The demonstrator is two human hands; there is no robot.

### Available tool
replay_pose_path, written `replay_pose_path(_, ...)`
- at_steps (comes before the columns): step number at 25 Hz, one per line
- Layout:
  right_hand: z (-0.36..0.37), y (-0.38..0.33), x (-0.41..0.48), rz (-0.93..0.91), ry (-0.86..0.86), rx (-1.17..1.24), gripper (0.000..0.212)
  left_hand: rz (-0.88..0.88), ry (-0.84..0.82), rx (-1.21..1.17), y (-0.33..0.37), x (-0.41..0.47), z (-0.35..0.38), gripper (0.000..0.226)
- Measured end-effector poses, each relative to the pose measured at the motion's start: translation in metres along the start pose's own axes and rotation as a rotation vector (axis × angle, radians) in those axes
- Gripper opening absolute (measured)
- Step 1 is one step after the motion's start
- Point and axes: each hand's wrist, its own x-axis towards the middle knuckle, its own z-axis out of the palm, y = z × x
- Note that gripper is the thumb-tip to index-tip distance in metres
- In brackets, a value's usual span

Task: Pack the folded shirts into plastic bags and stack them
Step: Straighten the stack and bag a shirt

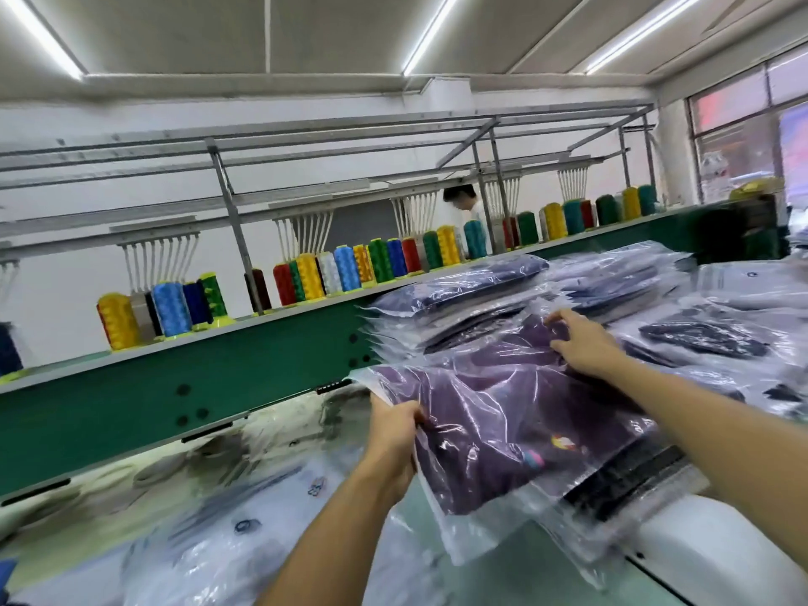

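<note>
A folded purple shirt in a clear plastic bag [503, 422] lies tilted across the middle of the view. My left hand [395, 435] grips its near left edge, fingers curled round the plastic. My right hand [583, 341] pinches the far right end of the same bag. Just behind it rises a stack of bagged dark shirts [459, 299]. More bagged shirts [704, 338] lie spread out to the right.
A green embroidery machine beam [218, 378] runs along the left, with coloured thread cones [345, 269] on its top ledge. Loose plastic bags [210, 557] cover the table at lower left. A white machine cover [717, 557] sits at lower right. A person [463, 201] stands far behind.
</note>
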Motion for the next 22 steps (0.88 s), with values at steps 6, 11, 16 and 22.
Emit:
replay_pose_path(6,-0.006,0.063,0.035,0.089,-0.054,-0.382,0.035,-0.079,-0.158,0.167,-0.045,0.039,0.054,0.083)
replay_pose_path(11,0.0,0.099,0.059,0.094,-0.049,-0.601,0.036,0.095,-0.153,0.692,-0.069,0.062,0.074,0.062)
replay_pose_path(16,0.011,0.131,0.069,0.106,-0.024,-0.752,0.03,0.246,0.025,1.374,-0.08,0.078,0.097,0.052)
replay_pose_path(22,0.012,0.155,0.075,0.152,-0.086,-0.786,0.036,0.413,-0.237,1.539,-0.087,0.1,0.131,0.066)
